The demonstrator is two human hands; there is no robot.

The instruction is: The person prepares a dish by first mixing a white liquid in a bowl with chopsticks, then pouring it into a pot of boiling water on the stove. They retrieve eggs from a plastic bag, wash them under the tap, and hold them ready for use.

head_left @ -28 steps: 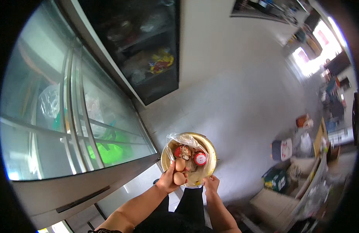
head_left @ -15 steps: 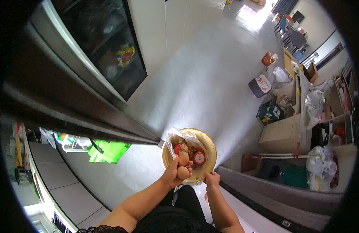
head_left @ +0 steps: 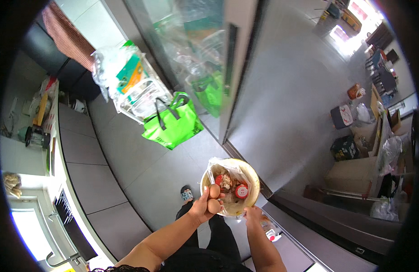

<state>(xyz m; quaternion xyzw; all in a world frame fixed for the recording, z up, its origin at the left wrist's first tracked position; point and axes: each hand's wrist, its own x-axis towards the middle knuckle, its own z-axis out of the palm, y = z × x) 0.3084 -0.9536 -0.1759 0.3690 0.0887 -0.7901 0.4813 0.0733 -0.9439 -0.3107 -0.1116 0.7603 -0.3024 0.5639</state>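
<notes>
Two brown eggs [head_left: 214,206] rest in my left hand [head_left: 200,210], its fingers curled round them against the near left side of a round, pale yellow bucket [head_left: 254,177]. My right hand [head_left: 252,215] grips the bucket's near right rim. A clear plastic bag [head_left: 215,162] lines part of the bucket and folds over its far left edge. Inside lie a red-lidded container [head_left: 241,191] and a red thing [head_left: 224,181] partly covered with pale crumbly bits. What lies deeper in the bucket cannot be made out.
A bright green bag [head_left: 175,124] stands on the floor by a white rack [head_left: 141,97]. Beyond them is a framed glass door [head_left: 191,54] with a floor track. Grey cabinets [head_left: 94,158] line the left; cardboard boxes [head_left: 350,174] sit at the right. A bottle [head_left: 270,230] shows beside my right forearm.
My view has swung left, bringing the green bag, rack and cabinets further in. The bucket sits slightly further right and lower in the picture. Both hands keep their holds.
</notes>
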